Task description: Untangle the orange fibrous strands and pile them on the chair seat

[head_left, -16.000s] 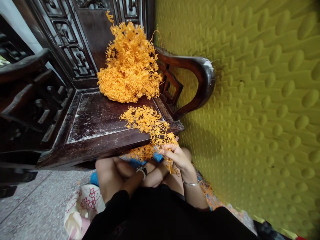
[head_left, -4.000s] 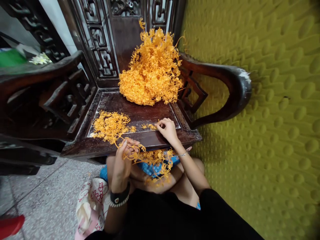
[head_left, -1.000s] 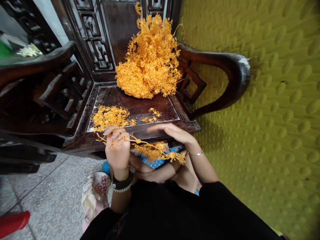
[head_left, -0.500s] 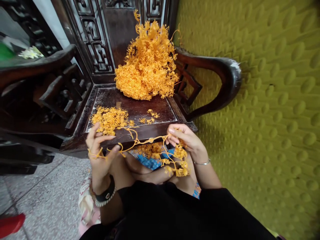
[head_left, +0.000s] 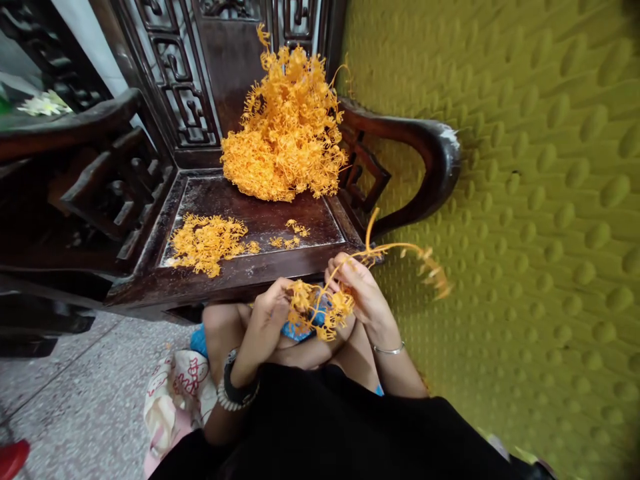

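Orange strand [head_left: 339,305]: thin forked stem [head_left: 397,246], bunches [head_left: 327,328] of curled, claw-like tips, far end blurred out to the right; it is held above the lap [head_left: 313,357], in front of the chair seat [head_left: 241,205]. Right hand [head_left: 363,293] pinches the stem; left hand [head_left: 267,317] curls beside a bunch, grip unclear

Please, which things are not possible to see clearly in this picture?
All in the head view:
Left hand: fingertips partly hidden by the orange strand.
The orange strand's right end: blurred.
Blue material: partly hidden behind this strand.
Red object: cut off by the left edge.
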### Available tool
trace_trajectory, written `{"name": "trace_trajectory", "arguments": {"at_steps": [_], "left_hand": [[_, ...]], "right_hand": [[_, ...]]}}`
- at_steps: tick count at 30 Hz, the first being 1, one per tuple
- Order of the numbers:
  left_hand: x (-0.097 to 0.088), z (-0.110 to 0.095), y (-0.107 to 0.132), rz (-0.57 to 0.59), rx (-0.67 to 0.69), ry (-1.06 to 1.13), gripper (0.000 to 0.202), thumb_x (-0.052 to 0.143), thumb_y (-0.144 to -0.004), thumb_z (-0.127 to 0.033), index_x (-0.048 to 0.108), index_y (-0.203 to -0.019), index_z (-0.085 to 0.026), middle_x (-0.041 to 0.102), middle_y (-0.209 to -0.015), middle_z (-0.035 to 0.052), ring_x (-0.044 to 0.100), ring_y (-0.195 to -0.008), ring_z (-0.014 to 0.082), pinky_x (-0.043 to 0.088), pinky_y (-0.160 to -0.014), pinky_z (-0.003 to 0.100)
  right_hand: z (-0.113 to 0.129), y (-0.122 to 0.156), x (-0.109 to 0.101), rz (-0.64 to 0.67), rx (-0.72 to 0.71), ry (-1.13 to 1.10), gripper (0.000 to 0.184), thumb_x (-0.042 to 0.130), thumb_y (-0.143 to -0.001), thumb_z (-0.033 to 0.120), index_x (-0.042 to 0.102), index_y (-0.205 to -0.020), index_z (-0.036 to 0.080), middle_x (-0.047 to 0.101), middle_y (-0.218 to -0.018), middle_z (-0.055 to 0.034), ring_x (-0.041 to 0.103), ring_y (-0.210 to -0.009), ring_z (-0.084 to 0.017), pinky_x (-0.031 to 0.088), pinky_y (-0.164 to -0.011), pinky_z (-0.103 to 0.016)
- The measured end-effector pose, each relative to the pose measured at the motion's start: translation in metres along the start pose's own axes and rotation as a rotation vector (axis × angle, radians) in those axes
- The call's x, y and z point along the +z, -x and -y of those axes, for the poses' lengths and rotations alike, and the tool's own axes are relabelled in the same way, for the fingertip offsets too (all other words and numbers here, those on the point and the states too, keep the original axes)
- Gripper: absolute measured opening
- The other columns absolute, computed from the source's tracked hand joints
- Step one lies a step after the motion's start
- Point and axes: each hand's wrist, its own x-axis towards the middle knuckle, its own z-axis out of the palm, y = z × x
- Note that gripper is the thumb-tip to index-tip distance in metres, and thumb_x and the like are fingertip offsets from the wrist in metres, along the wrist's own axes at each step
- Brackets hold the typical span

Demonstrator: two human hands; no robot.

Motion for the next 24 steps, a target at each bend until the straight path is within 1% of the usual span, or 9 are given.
{"name": "trace_trajectory", "arguments": {"at_steps": [3,5,7,10,13,18,21,22,24], "left_hand": [[0.009,-0.013,-0.005,-0.013,0.091,-0.256,0.025,0.054,-0.091,-0.035,0.06,-0.072,-0.019,0.056,-0.069,0.0013,0.05,-0.067,0.0157,0.036,-0.066,0.026],[0.011,-0.016,-0.008,0.005,0.107,-0.296,0.026,0.052,-0.091,-0.03,0.056,-0.068,-0.019,0.054,-0.067,0.0006,0.048,-0.064,0.0152,0.034,-0.064,0.026],[0.011,-0.015,-0.01,0.058,0.074,-0.255,0.029,0.048,-0.093,-0.032,0.053,-0.067,-0.019,0.051,-0.064,-0.0004,0.045,-0.061,0.0147,0.033,-0.061,0.026],[0.011,-0.011,-0.012,0.191,0.001,-0.184,0.03,0.041,-0.095,-0.038,0.052,-0.074,-0.02,0.049,-0.062,-0.0013,0.044,-0.059,0.0147,0.034,-0.06,0.026],[0.013,-0.007,-0.014,0.275,0.033,-0.2,0.035,0.036,-0.096,-0.043,0.05,-0.074,-0.02,0.046,-0.063,-0.0017,0.041,-0.058,0.0137,0.032,-0.058,0.026],[0.011,0.001,-0.022,0.175,0.07,-0.369,0.04,0.037,-0.097,-0.04,0.044,-0.064,-0.019,0.045,-0.061,-0.0019,0.039,-0.058,0.0127,0.03,-0.06,0.027],[0.007,0.007,-0.023,0.184,-0.008,-0.356,0.044,0.041,-0.094,-0.045,0.041,-0.059,-0.019,0.041,-0.057,-0.0023,0.036,-0.056,0.0122,0.028,-0.057,0.028],[0.006,0.008,-0.022,0.163,-0.04,-0.329,0.047,0.041,-0.094,-0.048,0.04,-0.057,-0.019,0.04,-0.055,-0.0025,0.034,-0.055,0.012,0.027,-0.055,0.028],[0.005,0.01,-0.017,0.055,-0.065,-0.298,0.05,0.041,-0.093,-0.052,0.039,-0.055,-0.019,0.037,-0.053,-0.0027,0.032,-0.053,0.0116,0.026,-0.053,0.028]], "right_hand": [[-0.001,0.007,0.0,-0.048,-0.022,0.084,0.036,0.072,-0.075,0.041,0.042,-0.072,0.021,0.037,-0.057,0.0078,0.034,-0.048,-0.006,0.032,-0.045,-0.02],[0.001,0.01,-0.003,-0.081,-0.045,0.163,0.038,0.069,-0.078,0.043,0.04,-0.066,0.02,0.034,-0.052,0.0086,0.029,-0.044,-0.005,0.029,-0.043,-0.02],[0.002,0.014,-0.005,-0.076,-0.061,0.23,0.044,0.066,-0.08,0.045,0.037,-0.059,0.02,0.031,-0.048,0.0089,0.026,-0.04,-0.004,0.025,-0.041,-0.021],[0.003,0.017,-0.005,-0.054,-0.043,0.303,0.051,0.066,-0.079,0.048,0.035,-0.051,0.019,0.031,-0.044,0.008,0.028,-0.038,-0.004,0.021,-0.039,-0.022],[0.001,0.015,-0.002,-0.121,-0.043,0.355,0.054,0.067,-0.079,0.047,0.034,-0.046,0.019,0.031,-0.04,0.0076,0.029,-0.036,-0.004,0.021,-0.038,-0.022],[-0.005,0.004,0.0,-0.185,-0.107,0.445,0.053,0.058,-0.084,0.051,0.041,-0.047,0.019,0.035,-0.038,0.0058,0.031,-0.035,-0.005,0.024,-0.04,-0.024],[-0.007,-0.001,0.003,-0.26,-0.183,0.535,0.054,0.057,-0.085,0.053,0.039,-0.048,0.019,0.033,-0.041,0.0055,0.028,-0.038,-0.006,0.02,-0.041,-0.025],[-0.006,0.0,0.004,-0.288,-0.219,0.569,0.055,0.057,-0.084,0.054,0.037,-0.047,0.019,0.03,-0.043,0.0054,0.026,-0.04,-0.006,0.019,-0.042,-0.025],[-0.002,0.002,0.008,-0.332,-0.299,0.667,0.056,0.055,-0.085,0.054,0.033,-0.047,0.019,0.028,-0.045,0.0046,0.025,-0.043,-0.007,0.019,-0.044,-0.026]]}}
